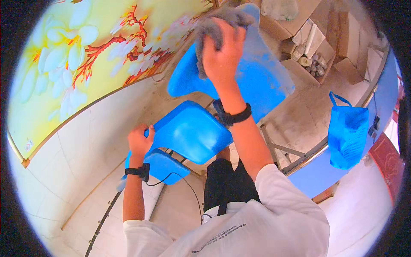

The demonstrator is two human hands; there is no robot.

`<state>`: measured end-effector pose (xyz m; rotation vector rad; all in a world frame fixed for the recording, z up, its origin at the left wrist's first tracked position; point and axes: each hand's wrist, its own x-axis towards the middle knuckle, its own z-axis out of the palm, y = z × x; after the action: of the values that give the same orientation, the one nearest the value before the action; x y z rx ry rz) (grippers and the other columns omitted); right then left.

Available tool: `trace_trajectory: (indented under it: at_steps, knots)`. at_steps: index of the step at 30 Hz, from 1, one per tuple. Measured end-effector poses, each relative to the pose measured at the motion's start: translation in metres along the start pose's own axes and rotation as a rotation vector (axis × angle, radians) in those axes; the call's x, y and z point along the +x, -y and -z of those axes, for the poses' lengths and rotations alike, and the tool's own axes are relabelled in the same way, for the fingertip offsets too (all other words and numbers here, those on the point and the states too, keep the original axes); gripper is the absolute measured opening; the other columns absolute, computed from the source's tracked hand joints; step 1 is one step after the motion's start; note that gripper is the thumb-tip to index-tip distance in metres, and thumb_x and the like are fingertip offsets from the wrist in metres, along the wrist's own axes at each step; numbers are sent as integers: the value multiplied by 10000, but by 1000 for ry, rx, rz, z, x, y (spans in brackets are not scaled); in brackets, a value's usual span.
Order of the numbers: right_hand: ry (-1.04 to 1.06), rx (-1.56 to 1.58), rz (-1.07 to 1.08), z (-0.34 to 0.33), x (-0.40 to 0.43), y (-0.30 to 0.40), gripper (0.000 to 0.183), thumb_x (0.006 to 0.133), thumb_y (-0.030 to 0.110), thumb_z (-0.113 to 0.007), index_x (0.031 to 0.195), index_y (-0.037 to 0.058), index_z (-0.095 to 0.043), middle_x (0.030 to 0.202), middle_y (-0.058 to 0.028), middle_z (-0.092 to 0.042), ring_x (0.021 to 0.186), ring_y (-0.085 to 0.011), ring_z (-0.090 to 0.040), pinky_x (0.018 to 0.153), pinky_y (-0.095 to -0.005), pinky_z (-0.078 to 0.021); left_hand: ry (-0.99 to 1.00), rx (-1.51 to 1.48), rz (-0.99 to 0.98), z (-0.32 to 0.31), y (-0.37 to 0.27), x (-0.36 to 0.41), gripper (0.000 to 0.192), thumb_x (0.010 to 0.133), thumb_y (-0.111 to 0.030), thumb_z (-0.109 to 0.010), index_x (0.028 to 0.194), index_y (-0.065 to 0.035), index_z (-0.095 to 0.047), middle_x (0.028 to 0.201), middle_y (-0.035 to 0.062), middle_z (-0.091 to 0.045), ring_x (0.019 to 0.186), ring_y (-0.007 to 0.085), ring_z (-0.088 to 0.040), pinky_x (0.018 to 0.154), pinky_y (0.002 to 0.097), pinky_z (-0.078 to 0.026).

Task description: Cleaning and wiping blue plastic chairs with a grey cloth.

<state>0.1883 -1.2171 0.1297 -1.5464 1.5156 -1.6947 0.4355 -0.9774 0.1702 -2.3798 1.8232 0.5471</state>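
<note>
My right hand (223, 59) presses a dark grey cloth (208, 33) to the farther blue plastic chair (257, 86). The fingers are bent over the cloth, which bunches out on both sides of them. A greyish, hazy layer covers part of this chair's surface. Closer to me stands another blue plastic chair (196, 131) with a shiny surface. At its left end, my left hand (140, 139) grips the edge, thumb raised along it. Below that hand shows a further blue plastic panel (167, 167), perhaps part of the same chair.
A blue bag (348, 138) with a handle stands on the light-blue tabletop (311, 176) at right. An open cardboard box (327, 48) holds several small cylindrical items. A floral wall panel (96, 80) borders the left. A cable (189, 184) runs from my left wristband.
</note>
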Motion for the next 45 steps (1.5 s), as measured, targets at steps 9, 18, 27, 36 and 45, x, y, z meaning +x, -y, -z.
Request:
trace_trajectory:
  at_steps: [9,18,27,36,45]
  knots:
    - [323,-368,87,-2,41,-13,323,682,185,-697,989,100,-640,986,-180,-509,895,-373,-561,788,-447,-485,-20,-10,17,-1,-3,0,296,796,-310,-616,702,-33,-654,708,178,-637,645,370,-615,582,447,-487]
    - [269,-411,3,10,119,-92,360,733,222,-642,989,-31,-637,982,-239,-581,925,-389,-565,830,-444,-471,-70,41,30,2,4,-6,314,787,-327,-615,658,-42,-621,652,181,-613,602,371,-595,561,458,-475]
    - [399,-670,290,-24,3,15,294,697,286,-622,925,103,-654,1016,-122,-610,1086,-328,-497,956,-496,-321,-117,-17,39,4,-3,-4,316,788,-351,-607,688,-52,-620,663,177,-604,626,374,-589,561,462,-467]
    - [587,-330,583,-1,34,-31,254,679,298,-651,866,128,-627,954,-80,-601,971,-303,-528,841,-484,-341,-117,-10,60,6,-4,-6,332,783,-357,-620,681,-41,-603,666,165,-605,640,368,-590,577,455,-468]
    - [210,-206,118,9,84,-85,331,822,273,-563,999,-6,-589,1037,-216,-580,941,-402,-535,857,-485,-389,-104,6,73,-1,-2,-7,331,801,-354,-610,656,-56,-605,673,163,-619,620,366,-595,556,457,-468]
